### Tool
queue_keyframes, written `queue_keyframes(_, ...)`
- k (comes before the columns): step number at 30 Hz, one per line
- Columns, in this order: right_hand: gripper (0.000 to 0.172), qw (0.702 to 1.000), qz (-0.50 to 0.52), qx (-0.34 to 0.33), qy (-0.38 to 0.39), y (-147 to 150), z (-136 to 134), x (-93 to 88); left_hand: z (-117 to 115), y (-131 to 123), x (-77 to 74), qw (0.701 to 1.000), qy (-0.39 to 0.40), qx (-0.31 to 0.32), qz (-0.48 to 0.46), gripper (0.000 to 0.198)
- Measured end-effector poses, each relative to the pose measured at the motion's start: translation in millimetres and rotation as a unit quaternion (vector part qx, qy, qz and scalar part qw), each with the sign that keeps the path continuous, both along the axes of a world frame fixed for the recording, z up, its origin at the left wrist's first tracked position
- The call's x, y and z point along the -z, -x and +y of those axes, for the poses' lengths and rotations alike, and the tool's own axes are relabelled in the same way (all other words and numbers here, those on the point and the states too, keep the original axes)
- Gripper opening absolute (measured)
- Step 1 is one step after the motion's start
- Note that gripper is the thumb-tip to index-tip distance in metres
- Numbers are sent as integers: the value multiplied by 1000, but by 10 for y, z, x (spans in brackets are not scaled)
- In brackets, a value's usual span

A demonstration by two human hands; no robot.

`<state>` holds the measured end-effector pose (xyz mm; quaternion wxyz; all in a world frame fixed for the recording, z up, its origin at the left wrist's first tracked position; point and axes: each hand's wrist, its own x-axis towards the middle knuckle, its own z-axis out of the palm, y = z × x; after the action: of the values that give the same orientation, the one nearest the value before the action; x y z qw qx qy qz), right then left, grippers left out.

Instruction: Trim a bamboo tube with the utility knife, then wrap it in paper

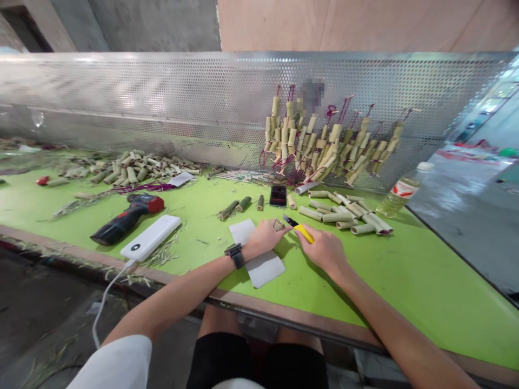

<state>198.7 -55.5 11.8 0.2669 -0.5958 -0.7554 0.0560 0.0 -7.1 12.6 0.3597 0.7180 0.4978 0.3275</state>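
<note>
My left hand [265,237] is closed around a short bamboo tube piece [278,225], pressing it over a white sheet of paper [259,254] on the green table [405,281]. A black watch sits on that wrist. My right hand [322,248] grips a yellow utility knife [300,229], and its dark blade tip points at the bamboo piece. Both hands sit close together near the table's front edge.
Loose bamboo tubes [348,213] lie to the right, more [130,167] at the back left, and strung bundles [324,148] hang on a perforated metal panel. A drill [127,216], a white power bank [151,237], a phone [278,195] and a bottle [401,194] rest on the table.
</note>
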Motion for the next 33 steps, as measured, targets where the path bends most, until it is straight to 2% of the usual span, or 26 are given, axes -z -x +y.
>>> queue_keyframes(4,69,1000,4,6,-8,-20,16,-22,14,-8,28,1000,1,-3,3,68)
queue_keyframes(12,65,988,78,-98,87,-11,-9,-85,71,54,58,999,12,23,-22,61)
queue_keyframes(21,59,985,102,-100,95,-10,-21,-117,9,55,9,999,-4,37,-12,58)
queue_keyframes(24,57,987,100,-91,83,0,-19,-88,5,48,-3,999,-15,36,-4,57)
queue_keyframes(27,59,996,57,-58,37,-4,0,-41,-8,34,-24,999,-15,37,2,57)
queue_keyframes(30,67,1000,2,-8,-14,-57,48,13,-46,5,-52,1000,-8,18,4,62)
queue_keyframes(33,75,1000,-12,17,-21,-114,88,35,-73,-19,-61,1000,3,23,-2,66)
